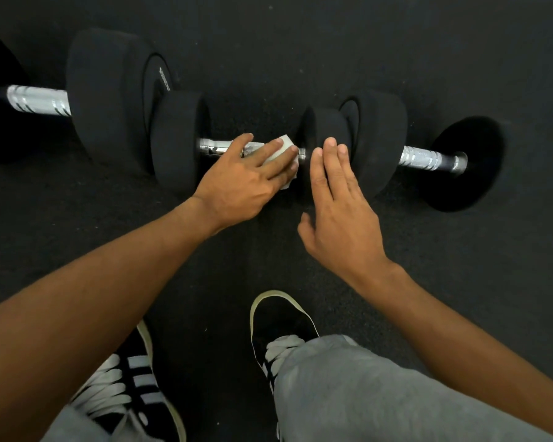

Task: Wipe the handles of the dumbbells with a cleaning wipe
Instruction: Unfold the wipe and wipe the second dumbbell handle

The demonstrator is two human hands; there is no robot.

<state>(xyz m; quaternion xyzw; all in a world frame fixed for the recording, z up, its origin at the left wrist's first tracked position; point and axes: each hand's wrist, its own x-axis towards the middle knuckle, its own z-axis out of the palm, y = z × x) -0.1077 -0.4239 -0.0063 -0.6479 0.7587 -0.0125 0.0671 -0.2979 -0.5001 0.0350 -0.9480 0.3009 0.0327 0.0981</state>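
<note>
Three black dumbbells lie end to end in a row on the dark floor. The middle dumbbell (179,138) has a chrome handle (211,145). My left hand (246,180) presses a white cleaning wipe (284,147) over the right part of that handle, fingers laid flat on it. My right hand (339,199) rests open with fingertips on the middle dumbbell's right head (329,129). The left dumbbell (109,90) shows its bare handle (39,100). The right dumbbell (383,135) shows its handle (428,158).
The floor is black rubber matting (332,43). My two black shoes with white laces (278,330) and grey trousers (380,393) fill the near edge, just below the dumbbell row.
</note>
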